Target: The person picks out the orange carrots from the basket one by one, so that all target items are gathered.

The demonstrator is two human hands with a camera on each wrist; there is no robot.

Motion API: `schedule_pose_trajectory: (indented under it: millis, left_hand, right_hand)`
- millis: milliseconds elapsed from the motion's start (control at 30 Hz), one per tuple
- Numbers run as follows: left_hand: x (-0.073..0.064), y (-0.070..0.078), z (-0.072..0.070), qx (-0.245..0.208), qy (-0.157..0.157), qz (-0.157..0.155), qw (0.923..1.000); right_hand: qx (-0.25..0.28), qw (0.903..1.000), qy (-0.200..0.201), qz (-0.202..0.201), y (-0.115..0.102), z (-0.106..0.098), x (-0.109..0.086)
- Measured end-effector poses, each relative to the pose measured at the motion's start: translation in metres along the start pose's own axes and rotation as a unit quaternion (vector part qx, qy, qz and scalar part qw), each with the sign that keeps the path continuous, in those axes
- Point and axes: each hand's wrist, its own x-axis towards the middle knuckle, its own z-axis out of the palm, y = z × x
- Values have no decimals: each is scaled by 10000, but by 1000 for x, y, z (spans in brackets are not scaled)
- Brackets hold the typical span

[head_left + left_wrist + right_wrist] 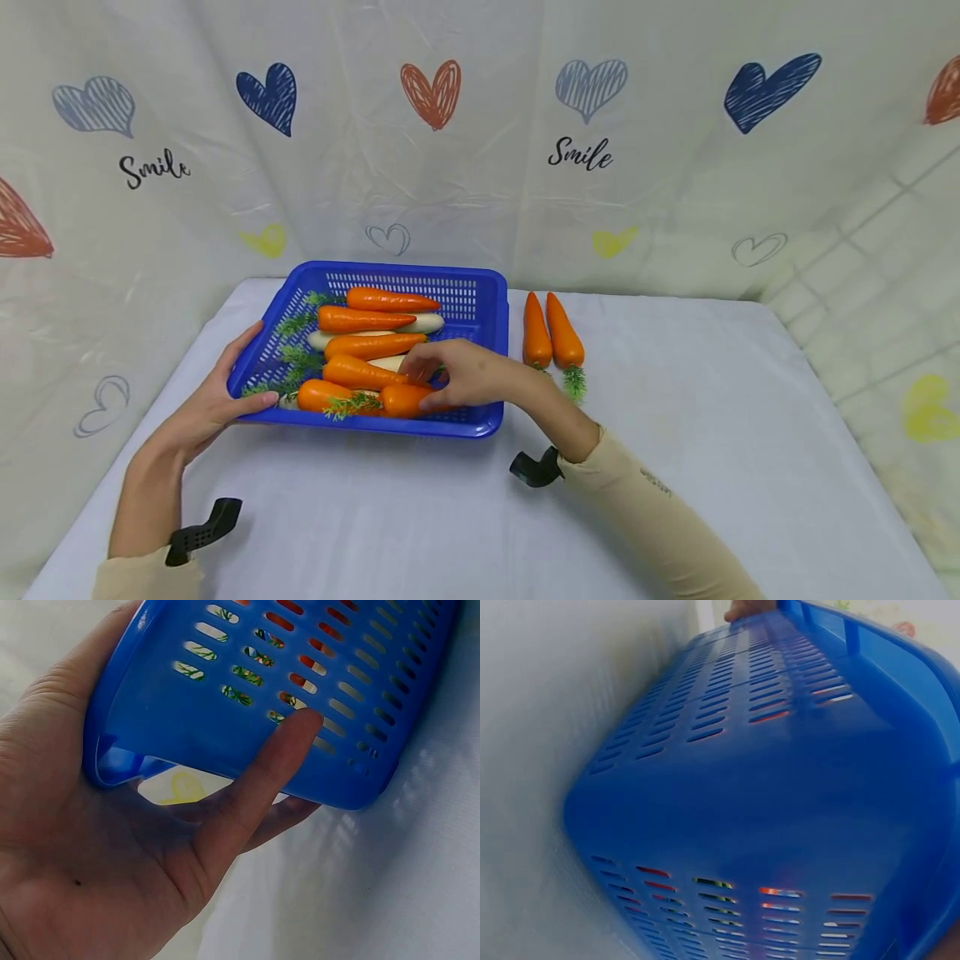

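While a blue slotted basket [375,424] sits in the left hand's [206,408] grip, the right hand [468,372] pinches an orange carrot [401,402] inside it, apparently mid-placement. The next move calls for gently loosening those fingers; two carrots [565,333] lie outside, right of them.

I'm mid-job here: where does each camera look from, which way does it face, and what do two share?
Head: worn on the head, facing forward and down at the blue basket of carrots; left hand, right hand and both forearms show.
Left wrist: on that wrist, facing the basket's slotted outside; that hand shows large.
Right wrist: on that wrist, facing the basket's outer corner; fingers, apparently the left hand's, show at the top edge, a sliver of skin lower right.
Shared: both wrist views show the basket's slotted outside.
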Motion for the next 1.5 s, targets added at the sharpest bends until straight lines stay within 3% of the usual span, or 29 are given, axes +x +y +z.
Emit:
schedule_pose_trajectory:
  millis: [567,900,1167,1333,1500]
  left_hand:
    - [-2,-3,-2,1,8,16,10000]
    - [-2,-3,-2,-99,23,21,9999]
    - [-1,-1,-2,-116,23,-1,9999]
    - [1,-1,-2,-102,10,25,9999]
    - [2,0,0,-77,14,38,10000]
  right_hand:
    - [-809,9954,-97,510,-7,6,4]
    - [-757,9952,-109,608,-6,7,5]
    - [-1234,9896,-105,727,-7,9,5]
    - [-953,9931,45,685,-4,7,3]
    - [-422,9978,386,335,1,3,0]
